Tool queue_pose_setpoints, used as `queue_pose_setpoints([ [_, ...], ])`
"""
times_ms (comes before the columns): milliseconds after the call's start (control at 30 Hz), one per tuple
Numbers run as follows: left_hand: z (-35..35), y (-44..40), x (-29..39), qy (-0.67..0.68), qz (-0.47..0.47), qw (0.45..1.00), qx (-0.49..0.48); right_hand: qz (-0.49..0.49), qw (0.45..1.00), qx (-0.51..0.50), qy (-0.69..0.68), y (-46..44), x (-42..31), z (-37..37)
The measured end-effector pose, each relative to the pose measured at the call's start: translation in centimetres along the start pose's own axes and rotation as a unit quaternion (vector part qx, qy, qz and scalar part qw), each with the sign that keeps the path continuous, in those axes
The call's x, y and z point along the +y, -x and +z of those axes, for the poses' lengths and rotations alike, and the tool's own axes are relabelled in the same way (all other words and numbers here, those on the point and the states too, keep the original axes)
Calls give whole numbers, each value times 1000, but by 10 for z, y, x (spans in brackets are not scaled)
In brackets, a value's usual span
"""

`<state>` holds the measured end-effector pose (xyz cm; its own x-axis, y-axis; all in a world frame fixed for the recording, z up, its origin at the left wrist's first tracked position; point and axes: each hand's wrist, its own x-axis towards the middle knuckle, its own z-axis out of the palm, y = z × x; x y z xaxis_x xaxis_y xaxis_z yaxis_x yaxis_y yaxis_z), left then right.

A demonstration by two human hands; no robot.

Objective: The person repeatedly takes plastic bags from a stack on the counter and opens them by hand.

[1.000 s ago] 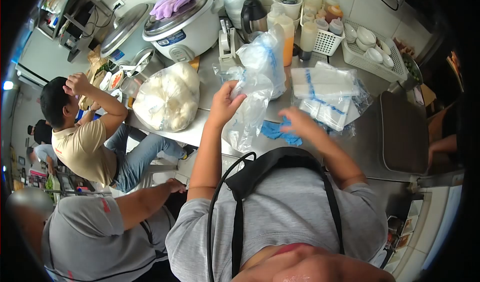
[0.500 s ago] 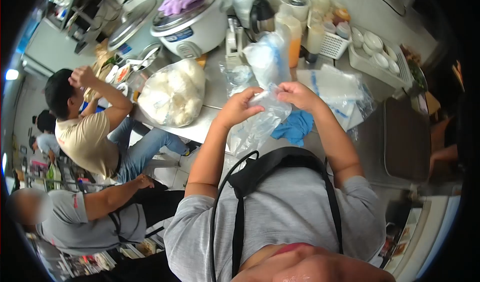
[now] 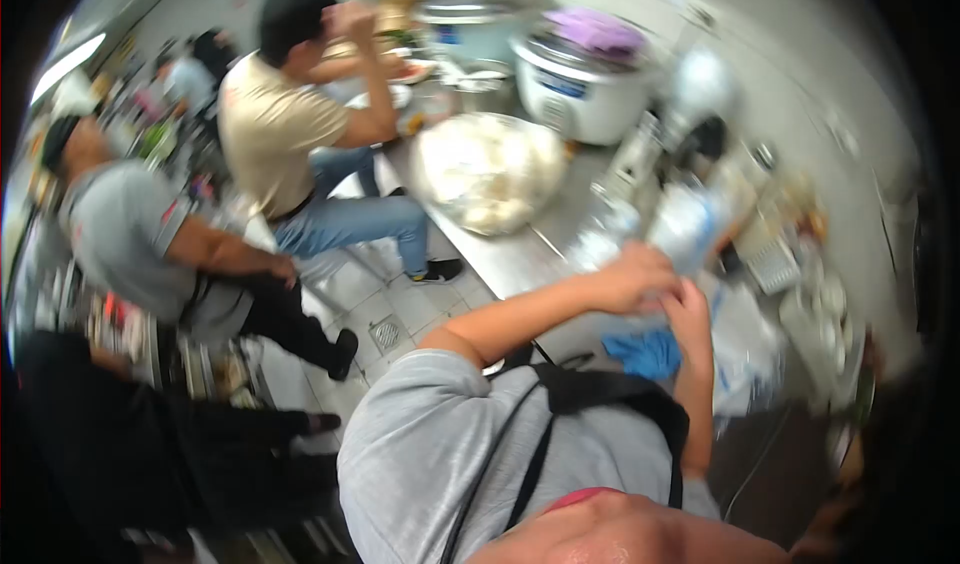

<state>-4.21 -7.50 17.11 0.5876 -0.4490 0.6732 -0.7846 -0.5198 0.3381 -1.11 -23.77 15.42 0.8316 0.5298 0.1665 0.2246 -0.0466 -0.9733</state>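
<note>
My left hand (image 3: 637,277) and my right hand (image 3: 688,314) meet over the steel table, fingertips pinched together. Half a second ago a clear plastic bag showed plainly between them; now motion blur and my left forearm hide most of it. A crumpled blue cloth (image 3: 643,354) lies just below my hands. Beyond them stands a plastic bag with white contents (image 3: 685,226). Flat plastic packets (image 3: 748,354) lie to the right of my right hand. Farther left on the table rests a large clear bag full of pale, rounded lumps (image 3: 490,174).
A rice cooker (image 3: 580,89) with a purple cloth (image 3: 597,32) on its lid stands against the wall. Bottles and a white basket (image 3: 774,267) are at the right. A person in a tan shirt (image 3: 285,129) sits at the table's left end; another in grey (image 3: 130,229) is behind.
My view has swung left, so the table appears farther right and tilted. My hands have come closer together, with the plastic between them now mostly hidden.
</note>
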Motion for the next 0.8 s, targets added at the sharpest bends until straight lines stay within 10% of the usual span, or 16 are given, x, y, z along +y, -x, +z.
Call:
queue_pose_setpoints([
  [300, -2, 4, 9, 134, -17, 987, 88, 126, 929, 34, -346, 10, -11, -1],
  [400, -3, 2, 10, 256, -49, 960, 100, 126, 951, 7, -283, 0, 32, -24],
  [500, -16, 0, 15, 262, -112, 958, 37, 49, 965, 114, 232, -13, 45, -41],
  [600, -10, -4, 11, 197, -86, 975, 52, -164, 982, 83, -50, 1, -11, -14],
  [700, -13, -12, 15, 221, -93, 970, 37, -98, 987, -117, -41, 5, -5, -20],
  [800, -20, -17, 8, 226, -110, 968, -3, -108, 979, -87, -150, 6, 6, -33],
])
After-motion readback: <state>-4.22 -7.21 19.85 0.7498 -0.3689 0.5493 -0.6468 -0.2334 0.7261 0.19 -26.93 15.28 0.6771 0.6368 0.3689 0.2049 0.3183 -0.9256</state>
